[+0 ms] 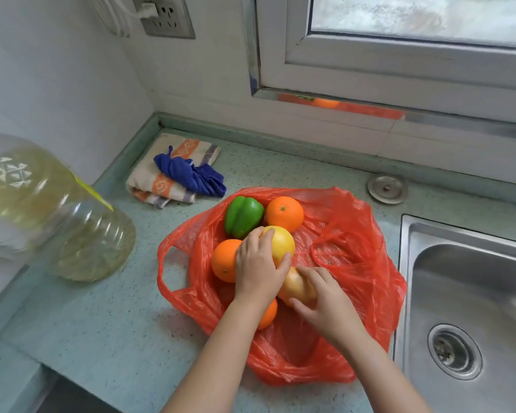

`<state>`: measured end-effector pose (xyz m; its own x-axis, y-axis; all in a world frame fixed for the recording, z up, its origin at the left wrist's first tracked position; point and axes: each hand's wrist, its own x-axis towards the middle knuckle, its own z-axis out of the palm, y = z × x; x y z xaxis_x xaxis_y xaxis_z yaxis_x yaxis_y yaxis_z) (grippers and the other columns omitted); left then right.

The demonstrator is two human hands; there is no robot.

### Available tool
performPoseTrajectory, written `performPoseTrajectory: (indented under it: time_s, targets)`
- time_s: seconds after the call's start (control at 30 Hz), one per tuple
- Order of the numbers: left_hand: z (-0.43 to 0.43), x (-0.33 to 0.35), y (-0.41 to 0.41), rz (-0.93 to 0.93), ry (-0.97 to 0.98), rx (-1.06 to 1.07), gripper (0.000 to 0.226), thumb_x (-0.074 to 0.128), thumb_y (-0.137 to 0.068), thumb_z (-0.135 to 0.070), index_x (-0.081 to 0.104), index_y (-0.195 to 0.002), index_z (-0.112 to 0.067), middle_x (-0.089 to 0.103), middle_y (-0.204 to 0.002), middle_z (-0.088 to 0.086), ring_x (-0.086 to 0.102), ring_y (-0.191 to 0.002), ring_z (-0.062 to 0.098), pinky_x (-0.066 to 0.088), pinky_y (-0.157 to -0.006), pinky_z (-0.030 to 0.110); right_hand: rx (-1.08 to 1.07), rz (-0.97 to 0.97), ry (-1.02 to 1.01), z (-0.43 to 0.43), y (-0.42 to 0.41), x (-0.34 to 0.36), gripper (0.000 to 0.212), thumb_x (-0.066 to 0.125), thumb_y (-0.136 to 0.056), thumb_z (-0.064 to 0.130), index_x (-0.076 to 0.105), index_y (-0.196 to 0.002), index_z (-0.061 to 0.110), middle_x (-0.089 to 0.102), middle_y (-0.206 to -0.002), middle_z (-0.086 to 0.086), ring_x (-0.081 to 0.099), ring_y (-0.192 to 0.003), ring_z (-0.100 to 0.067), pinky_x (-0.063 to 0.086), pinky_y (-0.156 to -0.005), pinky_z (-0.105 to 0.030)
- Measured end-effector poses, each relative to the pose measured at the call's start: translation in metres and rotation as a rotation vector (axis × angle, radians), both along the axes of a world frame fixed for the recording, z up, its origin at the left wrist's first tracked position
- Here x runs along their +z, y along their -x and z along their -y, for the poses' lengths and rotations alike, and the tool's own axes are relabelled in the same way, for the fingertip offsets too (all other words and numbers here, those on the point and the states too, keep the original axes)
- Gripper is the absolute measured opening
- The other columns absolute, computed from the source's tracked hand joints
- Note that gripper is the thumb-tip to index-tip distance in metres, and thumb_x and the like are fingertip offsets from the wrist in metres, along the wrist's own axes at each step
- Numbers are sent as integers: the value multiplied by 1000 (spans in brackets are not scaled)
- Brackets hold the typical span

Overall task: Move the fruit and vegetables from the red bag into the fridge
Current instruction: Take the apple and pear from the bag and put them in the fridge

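- The red bag lies slumped and wide open on the tabletop, under both hands. All the produce sits in its lap. No fridge is in view.
- The left hand is cupped over the near-left side of a round yellow fruit, with fingers curled round it and fingertips at its top and its right flank.
- The right hand wraps a tan oblong piece of produce that sits just right of the left hand's knuckles. The fingers lie over the top and the thumb sits underneath. I cannot tell what the piece is.
- The yellow fruit looks firm, smooth and fairly heavy for one hand. A full palm wrap around its widest part should hold better than fingertips.
- The tan piece's long axis runs slantwise, from the left hand's fingertips down toward the right wrist. It is gripped across the middle, which likely keeps it balanced.
- A green pepper lies on its side beyond the left hand, its length running away from the person. It is probably light, hollow and glossy, so it wants a gentle hold around the body.
- Three oranges look firm and round, with no real axis:
  - one beyond the hands, beside the pepper
  - one touching the left hand's outer edge
  - one half hidden under the left wrist
- The bag film is thin, limp and slippery. Judging by its folds, it could cling or drag as fruit comes out.
- A sink sits to the right of the right hand.
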<state>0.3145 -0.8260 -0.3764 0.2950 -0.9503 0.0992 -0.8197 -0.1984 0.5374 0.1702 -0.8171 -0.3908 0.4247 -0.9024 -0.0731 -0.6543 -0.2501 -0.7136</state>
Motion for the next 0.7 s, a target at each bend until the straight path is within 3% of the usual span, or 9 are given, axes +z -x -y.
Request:
performPoseTrajectory:
  time_s: [0.17, 0.27, 0.43, 0.57, 0.7]
  targets:
    - [12, -7, 3, 56, -66, 8, 62, 64, -82, -40, 44, -134, -13, 42, -138, 9, 36, -129, 25, 26, -105, 36, -3, 60, -40, 3, 5, -1, 57, 71, -74, 24, 48, -127, 20, 47, -110, 10, 45, -101, -4, 28, -81, -1]
    - [15, -11, 3, 95, -64, 12, 67, 65, -79, -44, 43, -135, -14, 43, -137, 8, 39, -127, 26, 26, -105, 37, -16, 74, -41, 4, 10, -2, 57, 70, -74, 25, 49, -126, 20, 48, -112, 9, 46, -103, -6, 30, -84, -6]
    - [17, -12, 0, 157, -115, 32, 77, 61, -77, -56, 36, -138, -16, 43, -138, 4, 38, -127, 22, 19, -107, 36, -57, 88, -28, 7, 19, 2, 57, 70, -74, 24, 49, -126, 22, 45, -109, 14, 44, -103, -3, 26, -82, 2]
    - [18, -9, -3, 221, -225, 40, 84, 55, -76, -64, 28, -141, -19, 40, -141, 1, 35, -130, 18, 10, -109, 36, -97, 93, -15, 8, 25, 6, 58, 70, -74, 25, 48, -128, 23, 44, -109, 14, 45, -103, -4, 29, -82, -4]
    - [16, -7, -6, 203, -229, 43, 85, 59, -71, -66, 33, -138, -21, 44, -137, 2, 38, -127, 19, 10, -109, 36, -122, 87, 3, 10, 29, 11, 57, 70, -74, 25, 48, -127, 22, 48, -113, 7, 46, -105, -7, 31, -81, -9]
